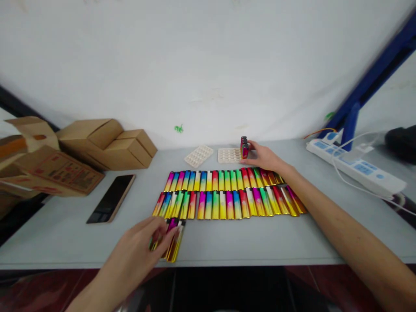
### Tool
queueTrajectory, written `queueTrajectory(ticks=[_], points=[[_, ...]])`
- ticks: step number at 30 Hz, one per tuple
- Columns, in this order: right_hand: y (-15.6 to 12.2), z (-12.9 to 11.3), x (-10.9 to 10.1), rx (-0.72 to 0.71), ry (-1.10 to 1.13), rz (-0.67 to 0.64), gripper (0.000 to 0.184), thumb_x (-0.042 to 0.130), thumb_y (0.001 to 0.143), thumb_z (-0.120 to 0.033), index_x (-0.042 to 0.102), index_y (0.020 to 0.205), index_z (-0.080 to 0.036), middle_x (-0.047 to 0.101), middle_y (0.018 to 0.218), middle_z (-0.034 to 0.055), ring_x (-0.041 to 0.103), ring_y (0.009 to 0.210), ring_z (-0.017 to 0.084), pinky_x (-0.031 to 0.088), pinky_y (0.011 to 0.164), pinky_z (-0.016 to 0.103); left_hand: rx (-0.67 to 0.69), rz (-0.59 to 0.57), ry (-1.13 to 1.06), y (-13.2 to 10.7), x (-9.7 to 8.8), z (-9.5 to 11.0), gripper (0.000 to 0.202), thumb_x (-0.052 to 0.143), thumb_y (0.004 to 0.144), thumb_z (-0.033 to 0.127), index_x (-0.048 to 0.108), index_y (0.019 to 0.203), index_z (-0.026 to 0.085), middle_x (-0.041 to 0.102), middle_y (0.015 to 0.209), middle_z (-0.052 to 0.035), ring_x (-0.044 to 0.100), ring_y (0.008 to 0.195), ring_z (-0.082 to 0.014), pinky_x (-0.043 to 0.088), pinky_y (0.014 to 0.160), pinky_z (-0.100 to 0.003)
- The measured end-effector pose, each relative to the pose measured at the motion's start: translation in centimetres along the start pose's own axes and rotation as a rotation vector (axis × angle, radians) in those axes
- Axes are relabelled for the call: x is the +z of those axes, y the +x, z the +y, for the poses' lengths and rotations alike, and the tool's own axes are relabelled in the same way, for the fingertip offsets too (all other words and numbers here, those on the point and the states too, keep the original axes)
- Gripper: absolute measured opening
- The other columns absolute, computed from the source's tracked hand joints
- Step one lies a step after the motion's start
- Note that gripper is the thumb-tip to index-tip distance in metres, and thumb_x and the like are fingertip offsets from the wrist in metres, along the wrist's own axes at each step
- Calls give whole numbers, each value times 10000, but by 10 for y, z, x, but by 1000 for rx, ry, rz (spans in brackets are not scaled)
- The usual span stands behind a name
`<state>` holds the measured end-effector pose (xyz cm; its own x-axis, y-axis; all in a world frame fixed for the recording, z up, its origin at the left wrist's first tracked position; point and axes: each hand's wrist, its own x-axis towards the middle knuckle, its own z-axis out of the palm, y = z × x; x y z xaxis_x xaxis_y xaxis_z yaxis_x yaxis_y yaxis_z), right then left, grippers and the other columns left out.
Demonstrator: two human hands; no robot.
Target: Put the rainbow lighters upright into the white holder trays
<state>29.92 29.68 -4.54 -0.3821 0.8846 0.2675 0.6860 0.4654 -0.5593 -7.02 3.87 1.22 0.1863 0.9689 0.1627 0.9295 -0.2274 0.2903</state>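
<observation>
Upright in my right hand (264,157) is a small bunch of lighters (244,149), pinched between thumb and fingers at the right end of a white tray (228,155) with small cups. Whether their bases sit in the tray is hard to see. Near the front edge, my left hand (139,242) closes its fingers on several more lighters (176,245), partly hidden by the fingers. Two rows of metallic rainbow lighters lie side by side on the table, a far row (217,180) and a near row (224,206). My right forearm passes over the rows' right end.
A second white tray (199,156) lies angled at the back. Toward the left are a phone (111,199), closed cardboard boxes (121,149) and an open carton (65,171). A white power strip (355,167) with cables runs along the right. Behind the grey table (247,242) stands a wall.
</observation>
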Motion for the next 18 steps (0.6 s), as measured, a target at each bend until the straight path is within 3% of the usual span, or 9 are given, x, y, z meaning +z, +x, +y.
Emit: queueTrajectory(ticks=[5,18], points=[[-3,-3,-2,-56,-24,-10,912,746,815,-540,380,1533,-114,599,1418,212,613,1262,372,476,1096,561,-65,51,108,-24,18,16,325,493,964,490,615,800,238,641,773,-32,640,711,-236,487,683,-354],[-5,3,4,-62,-56,4,882,726,842,-524,366,1541,-124,597,1422,217,603,1272,393,463,1093,589,-82,-6,138,-1,35,25,308,489,945,441,534,721,234,596,775,-57,620,719,-268,486,669,-404]])
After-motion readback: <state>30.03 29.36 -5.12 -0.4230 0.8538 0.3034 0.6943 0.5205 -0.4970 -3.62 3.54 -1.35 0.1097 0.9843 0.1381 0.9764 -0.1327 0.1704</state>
